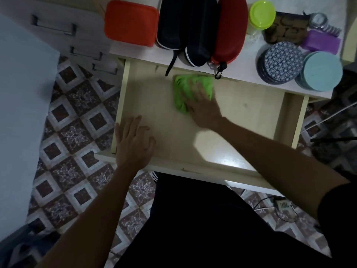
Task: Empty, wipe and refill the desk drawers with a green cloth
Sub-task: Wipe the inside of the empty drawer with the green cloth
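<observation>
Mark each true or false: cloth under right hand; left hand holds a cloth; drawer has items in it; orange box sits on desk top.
1. The green cloth lies under the right hand. True.
2. The left hand holds a cloth. False: it rests flat on the drawer floor, holding nothing.
3. The drawer is full of items. False: only the cloth and hands are in it.
4. The orange box sits on the desk top. True.

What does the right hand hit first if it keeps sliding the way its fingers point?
Probably the overhanging front edge of the white desk top. The right hand presses the crumpled green cloth flat near the back of the open pale wooden drawer; depth under the edge is unclear.
</observation>
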